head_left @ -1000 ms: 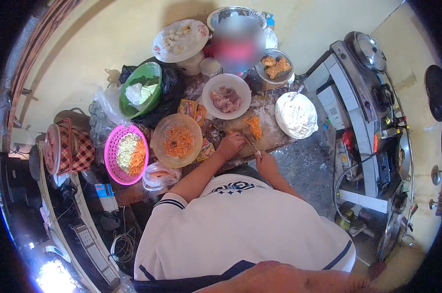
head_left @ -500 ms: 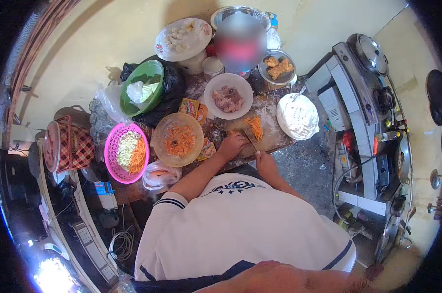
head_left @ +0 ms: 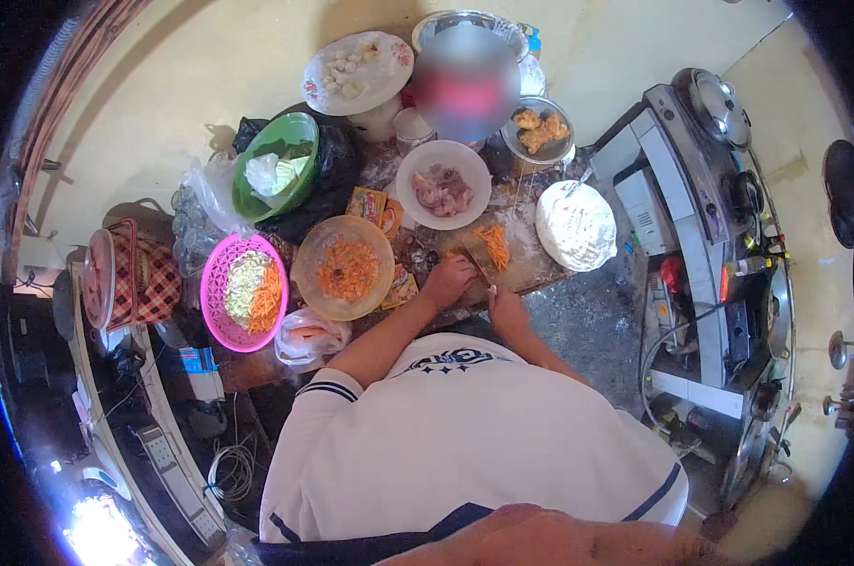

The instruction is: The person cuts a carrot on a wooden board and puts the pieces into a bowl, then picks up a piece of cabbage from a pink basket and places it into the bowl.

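Carrot strips (head_left: pixel 491 244) lie in a small orange heap on the wooden surface (head_left: pixel 531 269), near its front edge. Our left hand (head_left: pixel 449 279) presses down on something orange just beside that heap, fingers curled over it. Our right hand (head_left: pixel 507 309) is closed around a knife (head_left: pixel 481 271), and the blade points toward the left hand. Left of our hands sits a clear bowl (head_left: pixel 343 268) with more cut carrot, and a pink basket (head_left: pixel 245 294) hangs over the left edge. Toward the back edge we see a white bowl of meat (head_left: pixel 442 186). A plate of white stuff (head_left: pixel 575 225) sits at the right edge.
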Demonstrator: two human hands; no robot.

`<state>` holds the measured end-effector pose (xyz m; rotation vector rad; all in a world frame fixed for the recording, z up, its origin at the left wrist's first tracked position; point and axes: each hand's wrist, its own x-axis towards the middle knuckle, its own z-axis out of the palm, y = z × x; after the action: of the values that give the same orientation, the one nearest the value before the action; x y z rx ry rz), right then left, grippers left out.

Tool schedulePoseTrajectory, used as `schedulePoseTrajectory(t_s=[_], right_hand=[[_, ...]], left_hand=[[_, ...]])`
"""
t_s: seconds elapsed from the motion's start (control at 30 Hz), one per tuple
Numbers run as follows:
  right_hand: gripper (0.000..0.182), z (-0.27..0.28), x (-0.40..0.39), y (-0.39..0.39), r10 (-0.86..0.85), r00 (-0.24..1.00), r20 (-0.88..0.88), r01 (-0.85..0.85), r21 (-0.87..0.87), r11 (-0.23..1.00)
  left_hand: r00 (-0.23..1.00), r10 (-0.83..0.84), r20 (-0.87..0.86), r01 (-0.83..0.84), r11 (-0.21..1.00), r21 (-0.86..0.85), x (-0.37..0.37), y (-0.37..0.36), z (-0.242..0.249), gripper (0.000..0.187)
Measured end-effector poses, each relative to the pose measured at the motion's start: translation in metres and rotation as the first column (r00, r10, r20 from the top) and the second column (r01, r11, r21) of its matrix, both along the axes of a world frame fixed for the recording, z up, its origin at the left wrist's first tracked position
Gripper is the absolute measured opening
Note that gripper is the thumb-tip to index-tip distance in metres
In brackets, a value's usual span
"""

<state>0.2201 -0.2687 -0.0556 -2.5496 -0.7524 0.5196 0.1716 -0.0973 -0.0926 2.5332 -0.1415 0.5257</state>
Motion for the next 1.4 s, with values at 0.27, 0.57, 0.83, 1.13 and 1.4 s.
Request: schedulePoseTrajectory(t_s=[0.27, 0.57, 0.83, 1.13, 1.4], right_hand=[[0.035, -0.007, 0.004, -0.015, 0.034, 0.999, -0.039, -0.034, -0.014, 0.999], [0.035, -0.011, 0.005, -0.004, 0.026, 0.999, -0.037, -0.027, -0.043, 0.999], [0.031, -0.009, 0.002, -0.006, 0.008, 0.999, -0.042, -0.01, -0.042, 0.999], [0.032, -0.019, 0.002, -0.009, 0.07, 0.997, 0.011, -0.07, -0.046, 0.997], [0.031, -0.012, 0.002, 0.0, 0.011, 1.0, -0.023, -0.011, -0.036, 0.999]], left_hand=[[0.998, -0.026, -0.065, 0.023, 0.999, -0.044, -0.001, 0.002, 0.0, 0.013], [0.996, -0.06, -0.068, 0.056, 0.996, -0.067, 0.0, 0.003, 0.002, 0.014], [0.998, -0.036, -0.042, 0.034, 0.998, -0.055, -0.002, 0.003, 0.001, 0.015], [1.0, -0.022, 0.003, 0.022, 1.0, -0.018, 0.0, 0.002, -0.003, 0.012], [0.998, -0.007, 0.07, 0.011, 0.999, -0.048, 0.002, 0.001, -0.009, 0.011]])
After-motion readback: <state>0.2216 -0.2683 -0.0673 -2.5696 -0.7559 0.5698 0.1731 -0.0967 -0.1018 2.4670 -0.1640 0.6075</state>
